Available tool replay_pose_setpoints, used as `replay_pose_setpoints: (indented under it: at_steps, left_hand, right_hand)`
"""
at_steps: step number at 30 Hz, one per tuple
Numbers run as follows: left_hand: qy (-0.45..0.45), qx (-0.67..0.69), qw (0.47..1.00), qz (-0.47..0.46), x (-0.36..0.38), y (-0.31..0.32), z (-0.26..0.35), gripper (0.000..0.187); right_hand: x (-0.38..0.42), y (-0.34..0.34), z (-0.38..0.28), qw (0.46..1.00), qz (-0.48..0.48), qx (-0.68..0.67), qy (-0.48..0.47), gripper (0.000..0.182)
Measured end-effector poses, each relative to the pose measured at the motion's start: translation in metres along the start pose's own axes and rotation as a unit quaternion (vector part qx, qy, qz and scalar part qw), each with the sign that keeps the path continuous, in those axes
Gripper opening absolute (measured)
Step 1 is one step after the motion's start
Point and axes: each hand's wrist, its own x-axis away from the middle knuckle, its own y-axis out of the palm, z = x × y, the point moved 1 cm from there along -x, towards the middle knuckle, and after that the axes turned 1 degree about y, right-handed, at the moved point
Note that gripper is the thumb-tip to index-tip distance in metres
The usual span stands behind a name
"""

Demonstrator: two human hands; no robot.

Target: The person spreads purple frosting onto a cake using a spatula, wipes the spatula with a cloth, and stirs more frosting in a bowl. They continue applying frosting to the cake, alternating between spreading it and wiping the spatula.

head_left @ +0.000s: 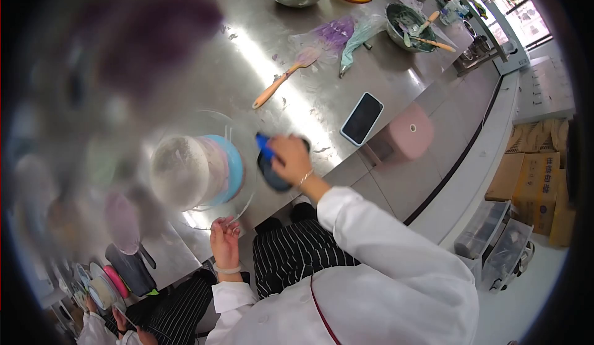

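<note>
My right hand (292,158) is closed on a blue and dark tool (267,153), partly hidden by the fingers and a little blurred. Left of it stands a tall round cake (213,165) with a whitish top and a light blue band at its base. It rests on a clear round turntable plate (244,212). My left hand (224,243) is palm up at the plate's near rim, fingers loosely apart and holding nothing.
On the steel table (238,88) lie a wooden-handled spatula (278,85), piping bags (356,42) and a phone (362,118). Bowls (402,26) stand at the far side. A pink stool (408,133) is beside the table. Another person's hands (120,320) show at lower left.
</note>
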Motion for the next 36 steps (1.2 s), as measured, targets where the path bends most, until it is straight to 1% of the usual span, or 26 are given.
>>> replay_pose_setpoints:
  at_steps: [1, 3, 4, 6, 8, 10, 11, 13, 15, 17, 18, 19, 20, 21, 22, 23, 24, 26, 27, 28, 30, 31, 33, 34, 36]
  left_hand:
    - [0.003, -0.008, 1.0, 0.0, 0.001, -0.001, -0.001, 0.027]
    - [0.005, -0.005, 1.0, -0.008, 0.0, -0.002, 0.0, 0.027]
    - [0.007, -0.007, 1.0, -0.013, 0.001, -0.002, 0.0, 0.027]
    - [0.005, -0.004, 1.0, -0.011, 0.001, -0.003, -0.001, 0.027]
    - [0.006, -0.003, 1.0, -0.008, -0.001, -0.003, 0.001, 0.027]
    - [0.011, -0.006, 1.0, -0.012, 0.0, -0.002, 0.0, 0.027]
    - [0.01, -0.005, 1.0, -0.006, 0.002, -0.003, -0.001, 0.027]
    - [0.011, 0.004, 1.0, 0.007, 0.001, -0.001, 0.0, 0.025]
    - [0.012, 0.004, 1.0, 0.008, -0.001, -0.001, 0.001, 0.025]
    - [0.01, 0.011, 1.0, 0.012, 0.0, 0.0, -0.003, 0.024]
    - [0.012, 0.022, 1.0, 0.011, -0.001, 0.001, -0.005, 0.024]
    - [0.017, 0.032, 0.999, 0.016, -0.001, -0.002, -0.006, 0.024]
    - [0.015, 0.047, 0.999, -0.001, 0.0, -0.004, -0.009, 0.024]
    - [0.021, 0.059, 0.998, -0.009, 0.001, -0.005, -0.012, 0.024]
    - [0.02, 0.062, 0.998, -0.002, 0.006, -0.003, -0.013, 0.024]
    - [0.019, 0.066, 0.998, 0.009, 0.011, -0.001, -0.015, 0.024]
    - [0.013, 0.065, 0.998, 0.015, 0.016, -0.003, -0.016, 0.024]
    - [-0.009, 0.066, 0.998, 0.019, 0.025, -0.011, -0.021, 0.023]
    - [-0.025, 0.066, 0.997, 0.02, 0.032, -0.018, -0.02, 0.022]
    - [-0.013, 0.068, 0.997, 0.038, 0.041, -0.029, -0.02, 0.022]
    - [-0.065, 0.069, 0.995, 0.035, 0.059, -0.052, -0.024, 0.021]
    - [-0.057, 0.075, 0.995, 0.043, 0.068, -0.067, -0.024, 0.021]
    - [-0.08, 0.085, 0.988, 0.102, 0.085, -0.099, -0.026, 0.018]
    - [-0.076, 0.096, 0.984, 0.132, 0.094, -0.114, -0.026, 0.017]
    - [-0.069, 0.107, 0.981, 0.149, 0.108, -0.144, -0.022, 0.017]
  right_hand:
    - [0.023, 0.005, -0.024, 0.997, -0.029, -0.01, -0.067, 0.036]
    - [0.049, -0.006, -0.045, 0.989, -0.075, -0.055, -0.113, 0.035]
    - [0.047, -0.012, -0.035, 0.989, -0.077, -0.053, -0.112, 0.035]
    - [0.033, -0.031, 0.006, 0.996, -0.028, 0.011, -0.088, 0.035]
    - [0.007, -0.047, 0.044, 0.999, 0.032, 0.007, -0.018, 0.034]
    - [-0.021, -0.048, 0.063, 0.997, 0.071, 0.038, -0.012, 0.031]
    - [-0.027, -0.044, 0.061, 0.996, 0.074, 0.039, 0.017, 0.031]
    - [-0.01, -0.026, 0.035, 0.998, 0.06, 0.01, 0.035, 0.033]
    - [0.028, -0.01, -0.007, 0.996, -0.019, -0.068, -0.049, 0.033]
    - [0.057, -0.017, -0.026, 0.988, -0.068, -0.1, -0.099, 0.035]
    - [0.057, -0.029, -0.018, 0.99, -0.064, -0.087, -0.094, 0.035]
    - [0.057, -0.039, 0.001, 0.995, -0.034, -0.065, -0.071, 0.035]
    - [0.053, -0.046, 0.019, 0.997, -0.006, -0.052, -0.05, 0.035]
    - [0.038, -0.065, 0.019, 0.999, 0.001, -0.054, 0.003, 0.034]
    - [0.038, -0.063, 0.037, 0.998, 0.06, -0.002, 0.02, 0.032]
    - [0.029, -0.064, 0.043, 0.997, 0.065, 0.017, 0.04, 0.031]
    - [0.027, -0.06, 0.033, 0.993, 0.071, 0.076, 0.062, 0.031]
    - [0.037, -0.032, 0.021, 0.986, 0.096, 0.117, 0.072, 0.033]
    - [0.044, -0.017, 0.003, 0.99, 0.084, 0.097, 0.06, 0.033]
    - [0.053, -0.005, -0.016, 0.992, 0.06, 0.098, 0.046, 0.034]
    - [0.072, 0.017, -0.051, 0.995, 0.032, 0.092, 0.023, 0.034]
    - [0.081, 0.029, -0.068, 0.996, 0.005, 0.086, 0.002, 0.035]
    - [0.089, 0.05, -0.109, 0.995, -0.046, 0.08, -0.036, 0.036]
    - [0.093, 0.061, -0.126, 0.994, -0.06, 0.076, -0.057, 0.036]
    - [0.098, 0.091, -0.161, 0.991, -0.076, 0.072, -0.082, 0.037]
